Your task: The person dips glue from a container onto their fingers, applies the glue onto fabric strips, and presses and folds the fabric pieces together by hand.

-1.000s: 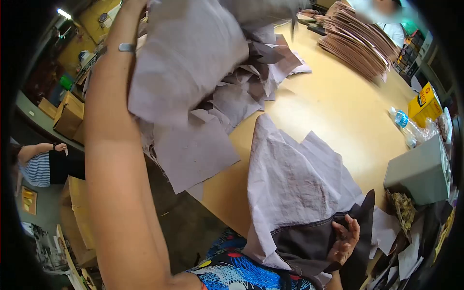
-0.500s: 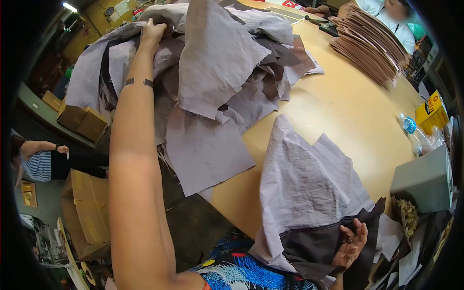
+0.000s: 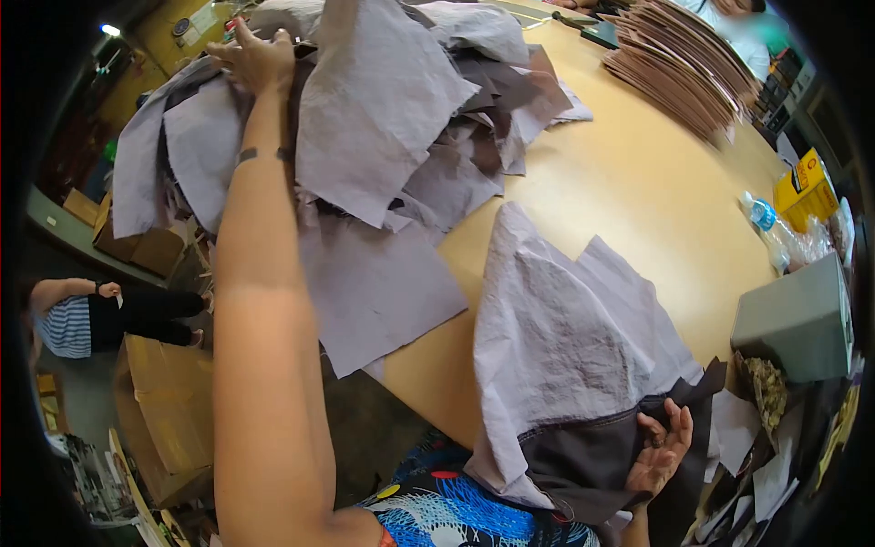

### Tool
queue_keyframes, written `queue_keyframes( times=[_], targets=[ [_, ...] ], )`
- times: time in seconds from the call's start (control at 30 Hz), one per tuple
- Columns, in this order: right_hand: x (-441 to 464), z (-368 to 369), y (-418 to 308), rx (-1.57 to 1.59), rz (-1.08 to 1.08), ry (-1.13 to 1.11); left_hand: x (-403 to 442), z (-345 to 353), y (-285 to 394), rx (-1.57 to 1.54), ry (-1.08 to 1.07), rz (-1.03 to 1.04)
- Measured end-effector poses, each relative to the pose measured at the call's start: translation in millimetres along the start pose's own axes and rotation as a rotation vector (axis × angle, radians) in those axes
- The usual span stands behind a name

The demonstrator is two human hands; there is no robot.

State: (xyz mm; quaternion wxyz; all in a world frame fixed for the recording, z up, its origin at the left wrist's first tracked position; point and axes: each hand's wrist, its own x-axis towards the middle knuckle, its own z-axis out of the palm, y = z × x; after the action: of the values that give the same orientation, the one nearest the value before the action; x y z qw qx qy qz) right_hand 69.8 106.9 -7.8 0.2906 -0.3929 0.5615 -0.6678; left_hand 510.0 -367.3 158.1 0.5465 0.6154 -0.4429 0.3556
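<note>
My left hand (image 3: 258,59) is stretched out over a heap of greyish-mauve cloth pieces (image 3: 374,109) at the table's far left, its fingers spread. Near me, a light grey-mauve cloth (image 3: 565,346) is joined by a seam to a dark brown cloth (image 3: 583,456); it lies over the table edge and my lap. My right hand (image 3: 663,447) rests palm up beside the dark cloth, fingers loosely curled and apart, with nothing visible in it.
A tall stack of brown pieces (image 3: 679,73) stands at the back right, near another person. Along the right edge are a yellow box (image 3: 806,191), a plastic bottle (image 3: 761,215) and a grey bin (image 3: 795,319). Cardboard boxes (image 3: 169,410) and a person in stripes (image 3: 66,324) are at left.
My left hand swung cloth onto the far heap, then its closed fingers opened and spread. My right hand has stayed beside the dark cloth.
</note>
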Motion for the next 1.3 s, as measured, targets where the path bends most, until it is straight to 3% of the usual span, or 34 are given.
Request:
queue_keyframes(
  times=[0.1,0.2,0.27,0.33,0.4,0.47,0.53,0.57,0.6,0.7,0.8,0.93,1.07,1.17,1.3],
  targets=[
    [1,0,-1,0.018,-0.010,-0.021,5,1,-17,-0.132,-0.431,0.238],
    [1,0,0,0.031,-0.029,-0.055,11,37,-51,-0.531,-0.975,0.308],
    [1,-1,0,0.019,-0.026,-0.079,28,50,-59,-0.646,-1.327,-0.254],
    [2,-2,-1,0.025,-0.063,-0.122,32,10,-19,-0.645,-1.071,-0.193],
    [1,-3,1,0.006,-0.099,-0.135,4,-73,61,-0.830,-0.696,0.174],
    [4,-2,0,0.000,-0.159,-0.193,-34,-149,121,-0.954,-0.827,0.192],
    [2,3,-4,-0.020,-0.142,-0.167,-106,-201,162,-1.266,-1.113,0.170],
    [3,3,-6,-0.022,-0.172,-0.165,-128,-238,178,-0.941,-1.096,0.733],
    [5,1,-8,-0.021,-0.213,-0.171,-150,-259,193,-1.005,-1.234,0.963],
    [-1,-13,-19,-0.086,-0.354,-0.100,-234,-291,191,-0.869,-1.365,1.162],
    [-16,-41,-35,-0.271,-0.494,-0.002,-273,-298,187,-0.833,-1.357,1.091],
    [-37,-68,-36,-0.367,-0.472,0.214,-274,-289,180,-0.818,-1.411,0.953],
    [-49,-65,-23,-0.184,-0.121,0.183,-261,-304,194,-0.925,-1.481,0.896],
    [-48,-56,-21,-0.190,-0.161,0.137,-268,-319,196,-1.019,-1.402,0.952],
    [-46,-46,-20,-0.138,-0.154,0.064,-272,-323,188,-1.052,-1.494,1.083]
  ],
)
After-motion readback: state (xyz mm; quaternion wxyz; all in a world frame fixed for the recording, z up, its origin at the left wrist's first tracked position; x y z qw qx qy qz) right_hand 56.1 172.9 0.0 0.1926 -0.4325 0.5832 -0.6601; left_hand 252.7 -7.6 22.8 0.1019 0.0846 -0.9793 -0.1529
